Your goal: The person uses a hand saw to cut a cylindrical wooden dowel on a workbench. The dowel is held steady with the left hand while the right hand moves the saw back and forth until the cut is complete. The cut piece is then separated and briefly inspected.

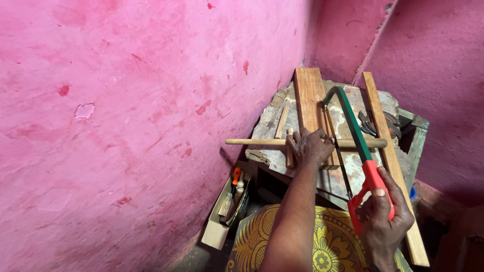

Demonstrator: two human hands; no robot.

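Your left hand (310,147) hid the dowel's (252,142) middle, pinning it; your right hand (383,216) gripped the hacksaw (355,133) beside it.

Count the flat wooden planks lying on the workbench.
2: a wide plank under the left hand, and a narrow plank along the bench's right edge beside the right hand. Others may be hidden.

Left grip (310,146) pressing, right grip (383,214) clenched
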